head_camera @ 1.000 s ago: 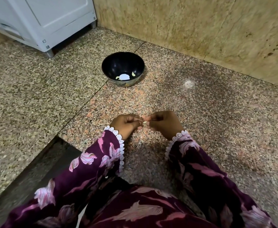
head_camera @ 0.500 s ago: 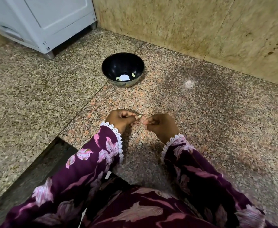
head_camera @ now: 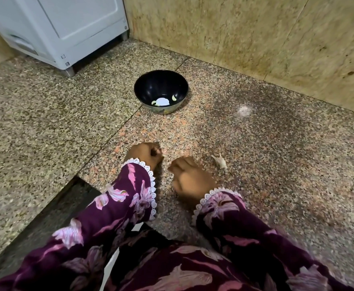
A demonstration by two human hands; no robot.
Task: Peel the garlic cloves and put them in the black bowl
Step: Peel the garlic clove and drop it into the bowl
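Observation:
The black bowl (head_camera: pixel 149 87) stands on the granite floor ahead of me, with two peeled garlic cloves (head_camera: pixel 174 98) at its bottom. My left hand (head_camera: pixel 144 153) hovers low over the floor with its fingers curled tight. The clove it pinched a moment ago is hidden inside them. My right hand (head_camera: pixel 189 177) is a little nearer to me and to the right, blurred, back up, fingers curled under with nothing showing in them. A scrap of pale garlic skin (head_camera: pixel 220 161) lies on the floor just right of that hand.
A white appliance (head_camera: pixel 67 28) stands on short feet at the back left. A stained stone wall (head_camera: pixel 255 38) runs behind the bowl. A dark step edge (head_camera: pixel 52 208) drops away at the lower left. My patterned sleeves and lap fill the bottom of the view.
My hands have come apart. The right hand has swung down and to the right, and a scrap of skin now lies beside it. The clove at my left fingertips no longer shows.

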